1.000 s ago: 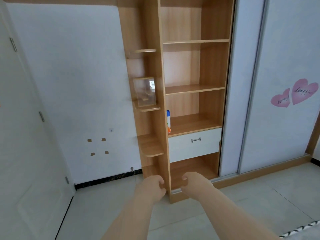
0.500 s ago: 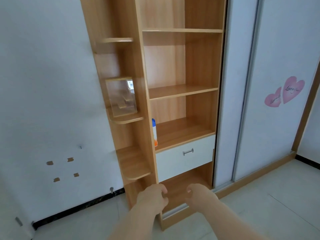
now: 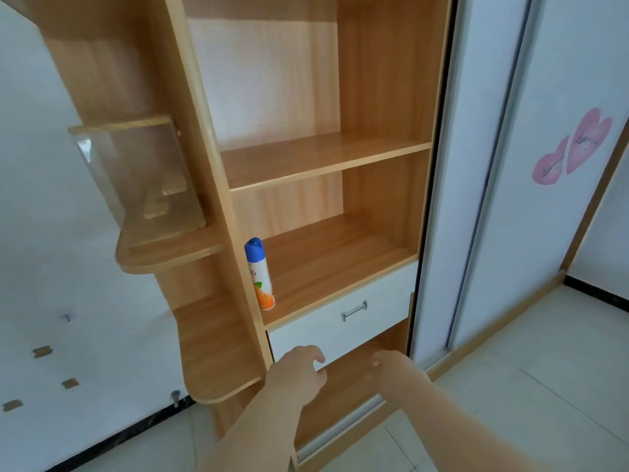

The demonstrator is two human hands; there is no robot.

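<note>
Wooden shelving (image 3: 326, 158), white drawer (image 3: 306, 332) near fingers (image 3: 315, 354)

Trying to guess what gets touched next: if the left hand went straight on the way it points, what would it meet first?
Probably the white drawer front, near its lower edge; the left hand hovers just before it, though depth is unclear.

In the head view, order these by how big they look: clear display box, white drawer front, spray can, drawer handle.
Largest to smallest:
1. clear display box
2. white drawer front
3. spray can
4. drawer handle
</note>
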